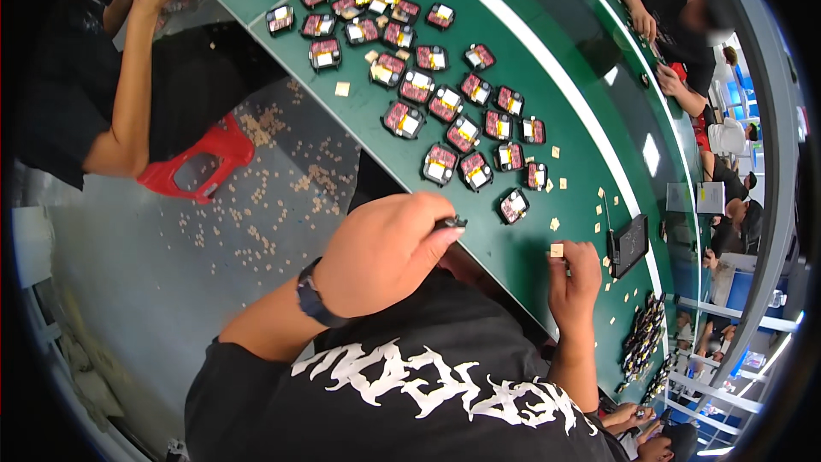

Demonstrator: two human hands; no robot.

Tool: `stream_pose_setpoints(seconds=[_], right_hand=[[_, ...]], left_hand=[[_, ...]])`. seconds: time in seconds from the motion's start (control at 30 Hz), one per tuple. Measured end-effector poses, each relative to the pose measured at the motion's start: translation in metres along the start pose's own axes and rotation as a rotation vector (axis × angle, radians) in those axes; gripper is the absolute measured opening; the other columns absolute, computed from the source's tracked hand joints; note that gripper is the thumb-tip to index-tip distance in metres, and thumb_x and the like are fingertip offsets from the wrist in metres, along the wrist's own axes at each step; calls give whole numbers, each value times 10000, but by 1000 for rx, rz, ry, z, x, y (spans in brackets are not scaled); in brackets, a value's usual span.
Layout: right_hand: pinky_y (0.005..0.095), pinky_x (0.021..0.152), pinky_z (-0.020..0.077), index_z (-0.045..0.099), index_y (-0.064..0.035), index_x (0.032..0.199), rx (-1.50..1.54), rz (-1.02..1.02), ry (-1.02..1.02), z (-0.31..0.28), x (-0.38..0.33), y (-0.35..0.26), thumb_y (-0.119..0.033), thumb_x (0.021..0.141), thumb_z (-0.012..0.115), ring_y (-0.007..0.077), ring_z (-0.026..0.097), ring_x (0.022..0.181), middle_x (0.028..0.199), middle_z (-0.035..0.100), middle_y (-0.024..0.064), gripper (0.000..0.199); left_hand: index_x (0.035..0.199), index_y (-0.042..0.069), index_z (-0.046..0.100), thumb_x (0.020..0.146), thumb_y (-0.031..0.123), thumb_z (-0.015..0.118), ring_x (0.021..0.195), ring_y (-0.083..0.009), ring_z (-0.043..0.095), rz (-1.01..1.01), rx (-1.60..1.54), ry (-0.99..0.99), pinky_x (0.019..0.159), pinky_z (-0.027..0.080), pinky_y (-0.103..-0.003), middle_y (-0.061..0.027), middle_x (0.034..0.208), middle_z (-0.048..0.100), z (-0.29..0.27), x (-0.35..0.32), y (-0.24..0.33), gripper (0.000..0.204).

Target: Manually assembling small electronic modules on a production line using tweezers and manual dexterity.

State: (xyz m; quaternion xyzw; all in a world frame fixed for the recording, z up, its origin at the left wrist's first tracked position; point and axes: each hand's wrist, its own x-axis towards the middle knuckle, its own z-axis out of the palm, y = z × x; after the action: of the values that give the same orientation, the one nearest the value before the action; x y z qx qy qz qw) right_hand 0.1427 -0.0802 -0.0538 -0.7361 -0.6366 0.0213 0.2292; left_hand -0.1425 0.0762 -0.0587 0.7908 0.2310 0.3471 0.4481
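Note:
My left hand (385,248), with a dark band on its wrist, is closed just off the table's near edge. A small black piece (451,223) pokes out between its thumb and index finger; most of it is hidden, so its kind is unclear. Over the tabletop, my right hand (575,282) pinches a small tan square (557,251) with a dark mark on it. Between the two hands, beyond them, lies a small black-rimmed device (514,205) with a pink, white and yellow face. Several similar devices (445,103) spread across the table farther left.
The green table (505,265) curves away with a white stripe. A black tray-like object (629,245) lies right of my right hand, near loose tan squares and a dark heap of small parts (643,338). Scraps and a red stool (205,158) are on the floor. Other people sit around.

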Motion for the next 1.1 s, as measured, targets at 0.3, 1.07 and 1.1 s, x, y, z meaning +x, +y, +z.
stream_pose_setpoints(seconds=[0.3,1.07,1.1], right_hand=[[394,751,566,668,-153,1270,-83,-256,-75,32,87,6,-610,483,927,293,666,833,1406,514,195,946],[379,678,572,713,-143,1137,35,-849,-101,77,226,-19,-635,639,843,262,675,844,1211,627,136,712],[379,676,571,713,-143,1135,39,-857,-102,78,230,-20,-634,639,843,263,674,842,1211,627,133,710]], left_hand=[[864,83,625,847,215,770,1424,-430,387,311,453,-84,1169,233,-663,-121,1447,537,11,46,-38,197],[934,31,611,928,310,689,1394,-453,419,230,685,-79,1179,191,-700,-192,1416,545,-30,107,-86,290],[936,29,609,928,308,689,1392,-453,422,225,688,-79,1179,194,-696,-194,1418,544,-32,109,-87,290]])
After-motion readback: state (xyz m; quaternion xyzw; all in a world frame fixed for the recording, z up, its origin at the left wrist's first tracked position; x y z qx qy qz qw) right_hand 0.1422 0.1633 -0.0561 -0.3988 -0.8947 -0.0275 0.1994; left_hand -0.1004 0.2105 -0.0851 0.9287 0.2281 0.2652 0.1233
